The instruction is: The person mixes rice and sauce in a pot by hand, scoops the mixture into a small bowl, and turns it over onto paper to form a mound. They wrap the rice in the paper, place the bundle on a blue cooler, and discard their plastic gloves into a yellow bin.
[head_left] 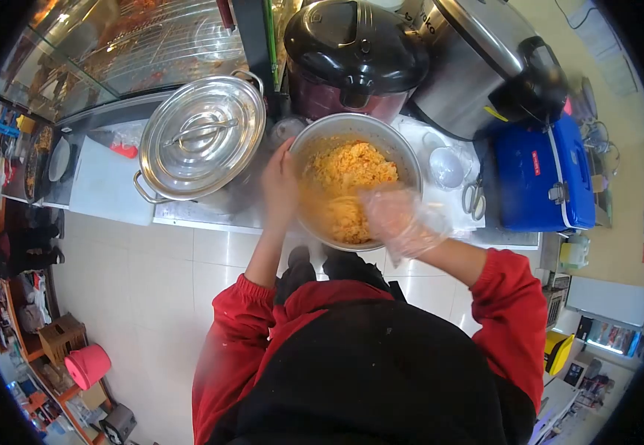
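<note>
The left hand (pixel 280 182) touches the bowl (pixel 406 148) at 9 o'clock. The right hand (pixel 390 211), in a clear glove (pixel 420 236), touches the rice inside at 4. Both are blurry; I can't tell if they pinch or spread. Around the bowl: cooker (pixel 355 55) at 12, scissors (pixel 474 199) and blue box (pixel 526 182) at 3.

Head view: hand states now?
Left hand: against the bowl; grip can't be told.
Right hand: gloved, at the rice; too blurred to tell open or closed.
</note>
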`<state>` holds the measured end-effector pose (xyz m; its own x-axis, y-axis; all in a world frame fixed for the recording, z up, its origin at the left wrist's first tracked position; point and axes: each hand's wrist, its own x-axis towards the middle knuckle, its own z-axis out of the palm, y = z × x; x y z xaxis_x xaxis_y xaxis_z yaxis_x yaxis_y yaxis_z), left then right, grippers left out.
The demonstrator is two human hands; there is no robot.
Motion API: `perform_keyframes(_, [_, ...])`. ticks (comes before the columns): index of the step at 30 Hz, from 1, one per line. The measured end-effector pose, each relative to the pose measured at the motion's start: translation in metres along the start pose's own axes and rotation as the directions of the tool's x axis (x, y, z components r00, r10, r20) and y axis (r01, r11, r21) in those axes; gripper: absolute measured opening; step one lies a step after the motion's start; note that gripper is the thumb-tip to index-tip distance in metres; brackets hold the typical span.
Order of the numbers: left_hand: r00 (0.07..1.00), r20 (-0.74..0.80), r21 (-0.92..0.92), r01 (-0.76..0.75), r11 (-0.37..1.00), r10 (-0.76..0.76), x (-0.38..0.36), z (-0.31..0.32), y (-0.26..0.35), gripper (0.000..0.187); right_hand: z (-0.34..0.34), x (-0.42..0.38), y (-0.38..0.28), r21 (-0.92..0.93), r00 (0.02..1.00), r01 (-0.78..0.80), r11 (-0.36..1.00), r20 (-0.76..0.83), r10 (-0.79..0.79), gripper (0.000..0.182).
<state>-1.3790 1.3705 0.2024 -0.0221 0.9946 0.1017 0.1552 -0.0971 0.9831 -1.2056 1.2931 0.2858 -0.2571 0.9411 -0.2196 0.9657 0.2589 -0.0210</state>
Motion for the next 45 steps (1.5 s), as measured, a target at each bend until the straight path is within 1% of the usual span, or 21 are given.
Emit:
perform_keyframes(1, [1.000,0.006,-0.025,0.013,1.000,-0.013,0.001,0.002,0.000,0.032,-0.005,-0.002,0.012,-0.042,0.998,-0.014,0.999,-0.058,0.011,0.019])
perform_keyframes(3, [1.000,0.001,-0.018,0.011,1.000,-0.011,0.002,0.004,0.000,0.031,0.017,0.000,0.043,-0.277,0.968,0.070,0.958,-0.213,-0.132,0.021])
perform_keyframes(5, [1.000,-0.008,-0.006,0.009,1.000,-0.009,0.001,0.002,-0.003,0.031,0.021,0.022,0.046,-0.306,0.996,-0.005,0.952,-0.085,-0.022,0.021])
perform_keyframes(6, [1.000,-0.013,-0.004,0.003,1.000,-0.003,0.001,0.003,-0.005,0.031,0.014,0.044,0.032,-0.246,0.979,-0.129,0.961,0.120,0.162,0.020])
perform_keyframes(7, [1.000,-0.018,-0.005,-0.005,1.000,0.004,0.002,0.004,-0.006,0.030,0.010,0.059,0.020,-0.215,0.889,-0.260,0.941,0.327,0.321,0.020])
perform_keyframes(10, [0.999,-0.032,-0.013,-0.029,0.999,0.029,0.002,0.005,-0.005,0.030,0.028,0.074,0.004,0.020,0.875,-0.455,0.890,0.198,0.443,0.025])
perform_keyframes(12, [0.998,-0.038,0.017,-0.044,0.999,0.044,0.000,0.004,-0.005,0.030,0.045,0.088,0.024,-0.006,0.946,-0.288,0.958,0.150,0.286,0.021])
perform_keyframes(15, [0.999,-0.035,0.020,-0.028,0.999,0.029,0.001,0.003,-0.002,0.029,0.045,0.096,0.038,-0.118,0.971,-0.238,0.964,0.005,0.241,0.019])
perform_keyframes(18, [0.998,-0.051,-0.008,-0.025,1.000,0.025,0.001,0.004,-0.003,0.029,0.021,0.066,0.052,-0.241,0.995,-0.083,0.967,-0.069,0.068,0.018])
perform_keyframes(21, [0.998,-0.066,-0.035,-0.023,0.999,0.021,0.000,0.005,-0.005,0.028,0.053,0.044,0.069,-0.022,0.988,0.053,0.998,0.147,-0.049,0.017])
perform_keyframes(24, [0.998,-0.065,-0.034,-0.025,0.999,0.023,-0.001,0.006,-0.005,0.028,0.032,0.024,0.008,-0.301,0.953,0.100,0.948,0.304,-0.003,0.017])
perform_keyframes(27, [0.997,-0.069,-0.019,-0.034,0.999,0.033,0.001,0.004,-0.005,0.028,0.078,0.050,0.006,-0.324,1.000,0.021,0.946,0.029,-0.012,0.014])
perform_keyframes(31, [0.998,-0.060,-0.058,-0.009,0.998,0.005,0.001,0.006,-0.010,0.029,0.038,0.083,-0.001,-0.301,0.991,0.050,0.952,0.131,-0.011,0.016])
perform_keyframes(34, [0.995,-0.081,-0.038,-0.061,0.997,0.058,-0.001,0.005,-0.008,0.029,0.041,0.091,0.009,-0.361,0.989,0.102,0.927,-0.060,-0.132,0.015])
perform_keyframes(35, [0.996,-0.070,-0.034,-0.053,0.998,0.050,0.000,0.004,-0.008,0.029,0.039,0.088,0.013,-0.434,0.992,0.094,0.896,-0.040,-0.124,0.015])
perform_keyframes(38, [0.998,-0.057,-0.033,-0.028,0.999,0.026,-0.002,0.004,-0.009,0.030,-0.010,0.072,0.012,-0.341,0.990,-0.106,0.934,0.047,0.130,0.019])
perform_keyframes(40, [0.998,-0.055,-0.033,-0.033,0.999,0.031,-0.001,0.003,-0.008,0.030,0.056,0.063,0.061,-0.450,0.983,0.116,0.886,-0.077,-0.168,0.017])
perform_keyframes(42, [0.996,-0.078,-0.040,-0.041,0.998,0.038,0.000,0.005,-0.010,0.030,0.076,0.053,0.068,-0.399,0.947,0.281,0.873,-0.032,-0.320,0.014])
perform_keyframes(43, [0.995,-0.089,-0.043,-0.044,0.998,0.040,-0.001,0.006,-0.011,0.030,0.071,0.037,0.047,-0.274,0.942,0.334,0.902,0.062,-0.330,0.014])
perform_keyframes(44, [0.995,-0.089,-0.041,-0.052,0.998,0.049,-0.002,0.006,-0.011,0.030,0.049,0.029,0.006,-0.218,0.981,0.152,0.964,0.153,-0.120,0.014])
perform_keyframes(45, [0.994,-0.091,-0.041,-0.061,0.997,0.057,-0.002,0.005,-0.011,0.030,0.030,0.028,-0.027,-0.181,0.963,-0.043,0.983,0.253,0.089,0.015])
